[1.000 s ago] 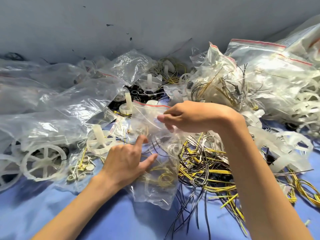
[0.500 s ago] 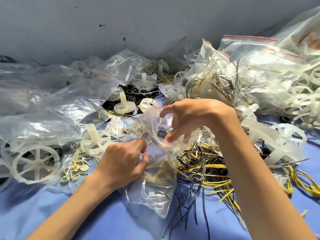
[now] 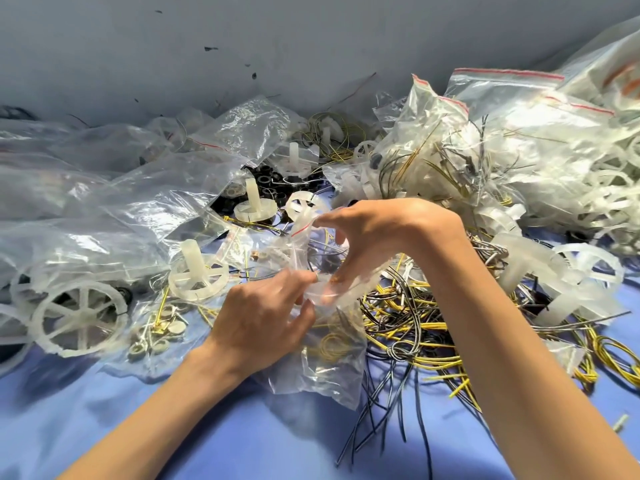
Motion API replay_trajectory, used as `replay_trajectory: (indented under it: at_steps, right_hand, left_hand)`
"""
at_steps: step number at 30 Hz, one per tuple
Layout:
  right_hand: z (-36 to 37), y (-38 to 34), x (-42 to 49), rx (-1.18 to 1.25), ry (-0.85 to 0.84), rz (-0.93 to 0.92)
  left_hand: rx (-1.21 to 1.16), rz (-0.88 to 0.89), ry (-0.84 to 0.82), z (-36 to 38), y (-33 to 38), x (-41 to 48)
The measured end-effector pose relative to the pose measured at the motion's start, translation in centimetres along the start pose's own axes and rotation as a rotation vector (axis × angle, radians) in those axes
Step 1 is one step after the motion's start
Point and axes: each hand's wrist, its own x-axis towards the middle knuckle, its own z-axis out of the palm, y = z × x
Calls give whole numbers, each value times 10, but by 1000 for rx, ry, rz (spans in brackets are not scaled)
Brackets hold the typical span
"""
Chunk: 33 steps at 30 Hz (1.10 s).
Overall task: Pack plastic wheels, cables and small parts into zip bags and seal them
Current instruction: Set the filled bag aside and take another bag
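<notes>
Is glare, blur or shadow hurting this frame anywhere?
Head view: bright glare washes out the filled bags at upper right, and the far upper-right corner is smeared; the left hand, right hand and the zip bag they pinch are sharp; soft shadows fall beside the arms on the blue cloth.

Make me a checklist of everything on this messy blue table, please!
Surface: blue cloth, wrinkled, mostly covered.
Job's things: zip bag in the middle, mouth looks open, yellow wire inside; white wheel loose beside it; filled bags piled right.
Clutter: empty clear bags heaped left; black rings behind; small discs front left.
Hands: left hand grips the zip bag; right hand pinches its red-striped mouth.
Cables: yellow and black cables tangled loose under the right forearm.
Surroundings: grey wall behind.
</notes>
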Motion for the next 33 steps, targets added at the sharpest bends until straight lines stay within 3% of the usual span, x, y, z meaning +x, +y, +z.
replay_trajectory:
  at_steps: [5,8,11,15,17,22,25,27,28,30,33]
  right_hand:
    - [-3,-6,0,-64,207,-65]
    - [-4,-7,3,143,530,-122]
    - [-3,-5,30,208,795,45]
    - [-1,-5,78,116,527,218]
    - [8,-3,91,57,496,243]
    - [6,11,79,87,730,209]
    - [-14,15,44,449,850,-21]
    - [-20,11,15,789,750,-251]
    - [-20,10,4,837,652,-328]
    - [-15,9,-9,770,448,-371]
    - [-3,13,-10,562,314,-271]
  left_hand:
    - [-11,-111,-84,0,-3,-1]
    - [-2,-129,-108,0,-3,-1]
    - [-11,-144,-132,0,-2,-1]
    - [6,-125,-173,-1,-2,-1]
    - [1,-135,-196,-1,-2,-2]
    - [5,-153,-209,0,-4,-2]
    - [15,-154,-206,1,-4,-2]
    - [25,-187,-209,1,-4,-2]
    - [27,-199,-204,1,-4,-2]
    - [28,-198,-197,2,-4,-1]
    - [52,-179,-189,2,-4,-2]
